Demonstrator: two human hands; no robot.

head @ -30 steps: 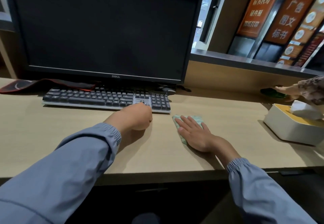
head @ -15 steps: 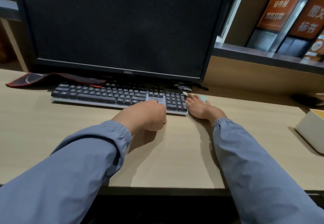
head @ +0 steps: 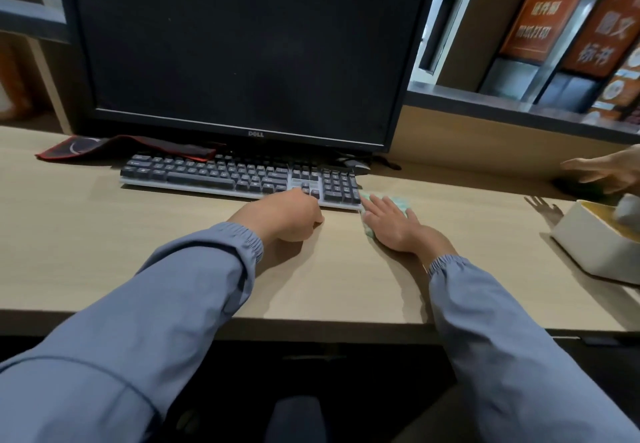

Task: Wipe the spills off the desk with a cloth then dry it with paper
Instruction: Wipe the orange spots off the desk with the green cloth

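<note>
A pale green cloth (head: pixel 398 202) lies on the light wooden desk (head: pixel 104 252), just right of the keyboard's corner. My right hand (head: pixel 391 226) presses flat on the cloth with fingers spread, covering most of it. My left hand (head: pixel 287 215) rests on the desk as a closed fist at the keyboard's front edge, holding nothing visible. A white tissue box (head: pixel 595 245) with paper sticking out stands at the right edge of the desk. I see no spill on the desk surface.
A dark keyboard (head: pixel 239 177) sits under a black monitor (head: pixel 242 47). A red and black mouse pad (head: pixel 121 146) lies at the back left. Another person's hand (head: pixel 609 172) reaches in at the far right, above the tissue box.
My right hand drew the cloth back toward me from beside the keyboard's far right end. Another person's hand has come into view at the right. My left fist stayed put.
</note>
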